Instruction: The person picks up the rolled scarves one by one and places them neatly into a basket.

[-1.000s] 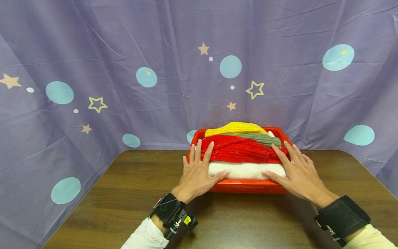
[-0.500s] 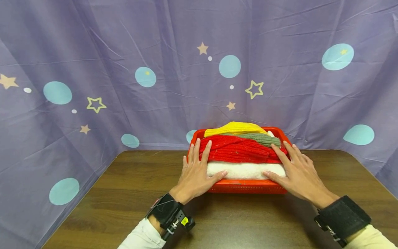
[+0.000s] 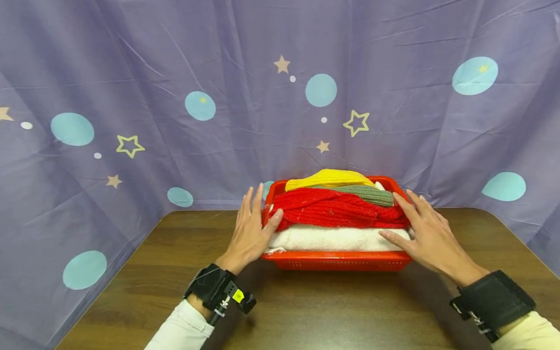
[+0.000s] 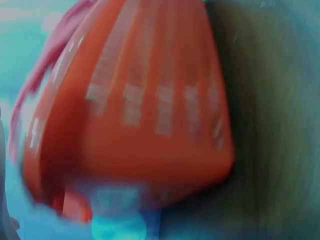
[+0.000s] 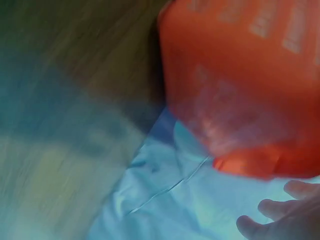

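A red plastic basket (image 3: 341,256) holds folded knitwear. A white fluffy piece (image 3: 337,239) lies along its front, then a red ribbed knit (image 3: 323,209), a green ribbed knit (image 3: 369,195) and a yellow one (image 3: 332,178) behind. Fingers spread, my left hand (image 3: 247,233) stands beside the basket's left end, its thumb over the red knit's edge. At the right end my right hand (image 3: 430,236) has straight fingers, with index and thumb reaching over the rim. The left wrist view shows the basket's slotted wall (image 4: 150,150); fingertips of the right hand (image 5: 285,215) appear in the right wrist view.
The basket stands on a brown wooden table (image 3: 341,311), near its back edge. Right behind the table hangs a purple curtain (image 3: 245,160) printed with stars and blue circles. Both wrists wear black straps (image 3: 496,299) carrying small cameras.
My left hand has moved left, off the knitwear to the basket's side, uncovering the front left corner. The right hand has shifted slightly right. The red and white pieces now show wider.
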A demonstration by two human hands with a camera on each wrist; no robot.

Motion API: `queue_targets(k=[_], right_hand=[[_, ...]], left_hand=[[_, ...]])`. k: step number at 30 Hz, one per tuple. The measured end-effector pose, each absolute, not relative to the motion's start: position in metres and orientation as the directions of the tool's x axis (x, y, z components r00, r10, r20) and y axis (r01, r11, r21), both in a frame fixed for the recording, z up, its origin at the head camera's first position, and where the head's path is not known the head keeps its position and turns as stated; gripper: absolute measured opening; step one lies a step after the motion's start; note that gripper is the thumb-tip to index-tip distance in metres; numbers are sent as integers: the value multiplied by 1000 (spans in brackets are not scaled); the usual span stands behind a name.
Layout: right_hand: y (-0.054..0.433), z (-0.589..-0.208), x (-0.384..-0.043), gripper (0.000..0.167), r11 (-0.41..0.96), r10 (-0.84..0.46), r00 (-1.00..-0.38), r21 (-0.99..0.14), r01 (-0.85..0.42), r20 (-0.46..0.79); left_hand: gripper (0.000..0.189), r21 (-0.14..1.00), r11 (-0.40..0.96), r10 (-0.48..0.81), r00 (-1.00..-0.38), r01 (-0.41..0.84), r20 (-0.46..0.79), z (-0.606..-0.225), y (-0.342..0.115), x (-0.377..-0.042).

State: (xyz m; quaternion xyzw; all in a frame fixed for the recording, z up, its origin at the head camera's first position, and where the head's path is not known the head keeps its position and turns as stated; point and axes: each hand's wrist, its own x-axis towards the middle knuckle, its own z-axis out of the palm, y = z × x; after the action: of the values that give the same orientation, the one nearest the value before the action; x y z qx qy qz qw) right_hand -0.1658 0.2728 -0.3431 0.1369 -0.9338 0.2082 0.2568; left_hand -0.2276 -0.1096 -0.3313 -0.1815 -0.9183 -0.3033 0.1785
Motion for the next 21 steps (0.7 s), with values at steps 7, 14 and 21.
queue_targets(k=[7, 14, 21], right_hand=[[306, -336, -177, 83, 854, -63, -876, -428, -295, 478], [336, -335, -195, 72, 870, -2, -882, -433, -234, 472], [366, -342, -212, 78, 929, 16, -899, -340, -149, 439]], left_hand=[[80, 482, 812, 166, -923, 327, 347, -332, -150, -256], [83, 372, 888, 174, -946, 271, 273, -340, -179, -281], [90, 257, 930, 205, -951, 262, 230, -340, -191, -295]])
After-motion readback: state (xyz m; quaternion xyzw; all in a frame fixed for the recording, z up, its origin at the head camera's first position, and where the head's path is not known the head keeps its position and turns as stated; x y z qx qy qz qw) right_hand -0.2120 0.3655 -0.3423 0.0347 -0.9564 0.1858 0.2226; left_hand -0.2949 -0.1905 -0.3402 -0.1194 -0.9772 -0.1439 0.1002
